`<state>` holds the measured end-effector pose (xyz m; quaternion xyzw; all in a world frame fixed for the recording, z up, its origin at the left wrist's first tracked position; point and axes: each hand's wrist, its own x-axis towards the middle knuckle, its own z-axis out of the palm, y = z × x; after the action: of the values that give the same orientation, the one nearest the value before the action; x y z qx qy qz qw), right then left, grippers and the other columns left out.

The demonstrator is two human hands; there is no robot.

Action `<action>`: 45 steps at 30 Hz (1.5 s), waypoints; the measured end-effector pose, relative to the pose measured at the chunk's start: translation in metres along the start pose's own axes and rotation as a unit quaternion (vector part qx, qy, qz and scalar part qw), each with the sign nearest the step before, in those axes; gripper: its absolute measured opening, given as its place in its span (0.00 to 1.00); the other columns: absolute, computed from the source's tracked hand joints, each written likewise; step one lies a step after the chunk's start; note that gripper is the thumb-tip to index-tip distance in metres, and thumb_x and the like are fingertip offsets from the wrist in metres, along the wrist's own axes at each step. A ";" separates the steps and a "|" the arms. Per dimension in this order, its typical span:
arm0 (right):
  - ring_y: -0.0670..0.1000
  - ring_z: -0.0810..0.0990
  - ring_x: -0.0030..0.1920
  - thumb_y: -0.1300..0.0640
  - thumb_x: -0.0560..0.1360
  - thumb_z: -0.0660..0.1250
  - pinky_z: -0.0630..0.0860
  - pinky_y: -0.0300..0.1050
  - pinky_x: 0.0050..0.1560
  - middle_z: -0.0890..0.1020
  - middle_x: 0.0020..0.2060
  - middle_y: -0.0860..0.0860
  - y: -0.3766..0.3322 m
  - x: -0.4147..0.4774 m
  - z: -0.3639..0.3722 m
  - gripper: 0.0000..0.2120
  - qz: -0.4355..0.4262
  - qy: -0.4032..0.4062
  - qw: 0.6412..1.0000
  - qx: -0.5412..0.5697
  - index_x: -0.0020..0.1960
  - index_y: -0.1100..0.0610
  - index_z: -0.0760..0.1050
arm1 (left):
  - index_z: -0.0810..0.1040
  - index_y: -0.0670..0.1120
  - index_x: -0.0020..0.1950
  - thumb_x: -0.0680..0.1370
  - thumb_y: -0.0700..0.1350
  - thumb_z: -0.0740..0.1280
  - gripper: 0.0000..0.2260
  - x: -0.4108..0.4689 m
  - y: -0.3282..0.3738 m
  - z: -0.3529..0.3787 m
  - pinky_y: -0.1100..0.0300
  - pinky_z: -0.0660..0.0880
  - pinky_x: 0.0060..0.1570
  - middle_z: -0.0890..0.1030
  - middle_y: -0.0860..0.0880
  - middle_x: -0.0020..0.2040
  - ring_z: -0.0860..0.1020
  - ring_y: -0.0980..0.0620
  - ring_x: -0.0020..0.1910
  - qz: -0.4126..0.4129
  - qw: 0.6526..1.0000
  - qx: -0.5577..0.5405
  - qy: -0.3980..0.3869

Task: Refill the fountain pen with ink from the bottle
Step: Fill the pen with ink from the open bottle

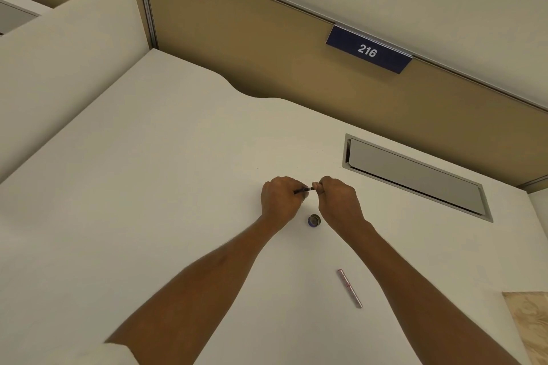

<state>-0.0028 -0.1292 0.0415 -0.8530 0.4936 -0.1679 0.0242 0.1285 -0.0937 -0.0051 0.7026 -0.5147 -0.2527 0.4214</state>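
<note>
Just beyond the ink bottle (314,221), the left hand (280,200) gripped the dark pen section (302,190) and the right hand (338,201) pinched its end, apparently readying the filler, so the nib next needed dipping into that bottle, the pink barrel (350,288) lying nearer.

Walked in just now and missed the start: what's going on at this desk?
A person is working over a white desk with both bare hands. The left hand grips a thin dark pen piece, and the right hand pinches its other end. It is too small to tell whether they are twisting or pulling. The small ink bottle stands on the desk just near of the hands. A pink tube, probably the pen's barrel or cap, lies untouched closer to the person.
</note>
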 end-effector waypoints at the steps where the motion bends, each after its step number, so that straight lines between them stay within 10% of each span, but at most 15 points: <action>1: 0.59 0.72 0.25 0.53 0.76 0.57 0.68 0.47 0.26 0.76 0.26 0.58 0.000 0.000 0.000 0.17 0.000 -0.002 1.000 -0.002 0.35 0.63 0.72 | 0.84 0.48 0.38 0.71 0.45 0.70 0.04 0.000 0.000 0.000 0.65 0.63 0.31 0.84 0.51 0.35 0.77 0.54 0.35 -0.001 1.000 0.000 0.000; 21: 0.58 0.71 0.29 0.52 0.81 0.53 0.64 0.46 0.32 0.77 0.30 0.58 -0.002 0.003 -0.006 0.19 0.013 -0.068 0.997 -0.014 0.37 0.62 0.72 | 0.82 0.47 0.34 0.71 0.45 0.69 0.06 -0.002 0.003 -0.002 0.63 0.62 0.30 0.82 0.51 0.32 0.71 0.57 0.29 -0.009 1.000 0.001 -0.003; 30: 0.55 0.80 0.47 0.50 0.78 0.62 0.74 0.47 0.46 0.81 0.48 0.55 -0.007 0.003 -0.017 0.14 0.031 -0.097 0.993 0.056 0.54 0.61 0.75 | 0.75 0.46 0.29 0.71 0.46 0.66 0.10 -0.001 0.003 -0.002 0.58 0.65 0.28 0.76 0.48 0.26 0.70 0.50 0.27 -0.001 1.000 0.009 -0.002; 45: 0.55 0.78 0.45 0.57 0.77 0.62 0.73 0.46 0.45 0.81 0.44 0.54 -0.013 0.004 -0.024 0.07 0.027 -0.108 0.992 0.062 0.48 0.60 0.77 | 0.83 0.47 0.49 0.72 0.46 0.70 0.08 -0.003 0.003 -0.006 0.56 0.72 0.42 0.83 0.52 0.38 0.78 0.49 0.40 0.007 1.000 0.012 -0.020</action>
<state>0.0023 -0.1226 0.0681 -0.8494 0.4993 -0.1045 0.1350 0.1312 -0.0888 0.0003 0.6985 -0.5311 -0.2577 0.4045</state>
